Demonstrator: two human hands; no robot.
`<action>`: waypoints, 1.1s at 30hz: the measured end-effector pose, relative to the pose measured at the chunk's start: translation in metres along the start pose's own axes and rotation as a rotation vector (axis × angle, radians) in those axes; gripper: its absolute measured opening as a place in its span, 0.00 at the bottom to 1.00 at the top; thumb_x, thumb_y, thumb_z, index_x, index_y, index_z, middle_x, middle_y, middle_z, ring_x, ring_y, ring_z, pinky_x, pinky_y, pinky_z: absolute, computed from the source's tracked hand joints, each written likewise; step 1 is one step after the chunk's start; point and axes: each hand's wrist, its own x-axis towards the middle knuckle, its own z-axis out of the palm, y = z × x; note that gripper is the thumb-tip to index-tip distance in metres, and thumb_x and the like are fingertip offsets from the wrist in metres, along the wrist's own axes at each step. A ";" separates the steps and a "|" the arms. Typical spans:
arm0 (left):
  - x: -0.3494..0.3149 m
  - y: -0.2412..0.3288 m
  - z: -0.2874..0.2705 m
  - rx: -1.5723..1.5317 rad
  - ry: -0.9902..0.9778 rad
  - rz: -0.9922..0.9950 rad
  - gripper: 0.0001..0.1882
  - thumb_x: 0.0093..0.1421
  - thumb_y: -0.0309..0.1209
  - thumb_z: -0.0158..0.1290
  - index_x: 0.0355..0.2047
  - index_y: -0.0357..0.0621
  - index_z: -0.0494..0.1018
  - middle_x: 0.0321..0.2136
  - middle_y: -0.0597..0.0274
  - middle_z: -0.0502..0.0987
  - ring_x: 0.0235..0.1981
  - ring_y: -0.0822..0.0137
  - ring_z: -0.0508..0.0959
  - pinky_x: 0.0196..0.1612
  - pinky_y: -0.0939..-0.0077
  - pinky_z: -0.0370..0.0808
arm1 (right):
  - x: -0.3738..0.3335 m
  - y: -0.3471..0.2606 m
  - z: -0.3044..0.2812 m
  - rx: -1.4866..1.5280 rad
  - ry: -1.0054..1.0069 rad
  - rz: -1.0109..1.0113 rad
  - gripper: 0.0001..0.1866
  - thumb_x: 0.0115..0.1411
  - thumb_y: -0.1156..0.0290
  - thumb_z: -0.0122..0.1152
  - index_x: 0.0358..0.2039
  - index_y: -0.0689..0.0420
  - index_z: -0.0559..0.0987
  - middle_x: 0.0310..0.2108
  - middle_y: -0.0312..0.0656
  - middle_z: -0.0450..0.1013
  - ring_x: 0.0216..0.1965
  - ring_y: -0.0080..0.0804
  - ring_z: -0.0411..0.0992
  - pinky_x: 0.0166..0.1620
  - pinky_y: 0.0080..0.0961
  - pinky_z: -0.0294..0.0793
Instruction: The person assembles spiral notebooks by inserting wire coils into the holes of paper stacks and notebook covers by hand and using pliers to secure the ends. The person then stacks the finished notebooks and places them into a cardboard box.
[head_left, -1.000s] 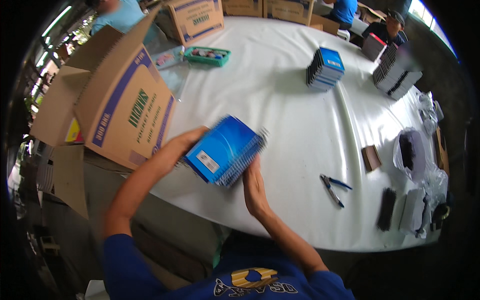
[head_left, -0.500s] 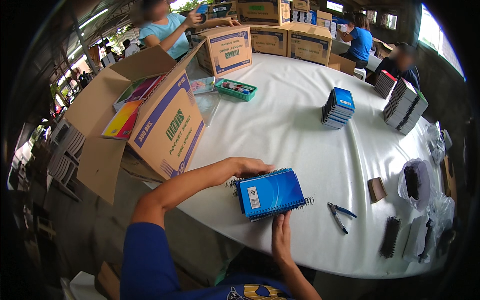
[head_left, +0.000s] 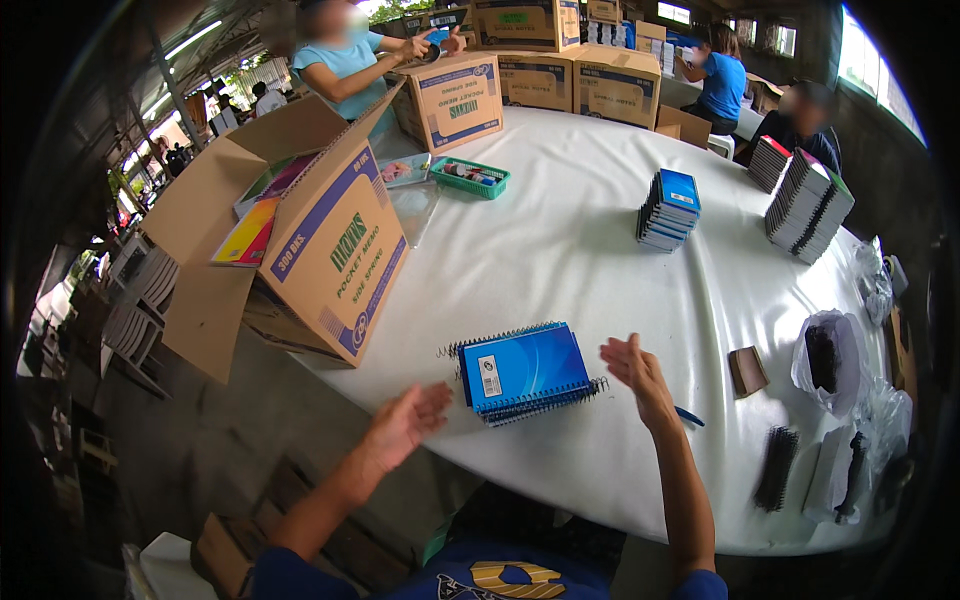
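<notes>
In the head view, a stack of blue spiral notebooks [head_left: 527, 370] lies on the near part of the white counter [head_left: 570, 265], between the two hands, with wire coils jutting past its left and right ends. The left hand [head_left: 410, 416] is just left of the stack and apart from it, its grip wide and palm turned up. The right hand [head_left: 634, 372] is just right of the stack, also apart, its grip wide and fingers extended; its wrist partly covers a blue-handled tool [head_left: 689, 416]. To the left stands a large open carton [head_left: 335, 255] with colourful notebooks inside. Farther off are a green basket [head_left: 470, 179] and, to the right, another blue notebook stack [head_left: 667, 212]. Near right are a small brown box [head_left: 747, 372], black coils [head_left: 775, 470] and a plastic bag [head_left: 802, 372].
</notes>
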 end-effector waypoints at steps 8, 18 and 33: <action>0.033 -0.011 0.042 -0.046 -0.031 -0.138 0.30 0.68 0.49 0.40 0.59 0.38 0.62 0.50 0.60 0.71 0.51 0.66 0.68 0.58 0.66 0.62 | 0.020 -0.002 0.033 0.241 -0.531 0.301 0.47 0.64 0.32 0.23 0.57 0.65 0.69 0.48 0.45 0.74 0.50 0.31 0.70 0.53 0.29 0.68; 0.036 0.007 0.057 0.274 -0.080 -0.176 0.29 0.65 0.46 0.47 0.62 0.47 0.61 0.48 0.63 0.73 0.47 0.68 0.70 0.52 0.70 0.65 | 0.002 0.013 0.020 0.140 -0.538 0.318 0.48 0.61 0.29 0.27 0.60 0.63 0.66 0.58 0.50 0.66 0.62 0.38 0.60 0.63 0.35 0.57; -0.055 0.143 0.086 0.667 0.244 1.446 0.29 0.70 0.41 0.40 0.64 0.33 0.56 0.61 0.54 0.63 0.61 0.65 0.61 0.63 0.72 0.57 | -0.089 -0.090 0.067 -0.655 0.527 -1.104 0.15 0.66 0.63 0.52 0.42 0.61 0.78 0.52 0.52 0.67 0.54 0.48 0.67 0.57 0.43 0.65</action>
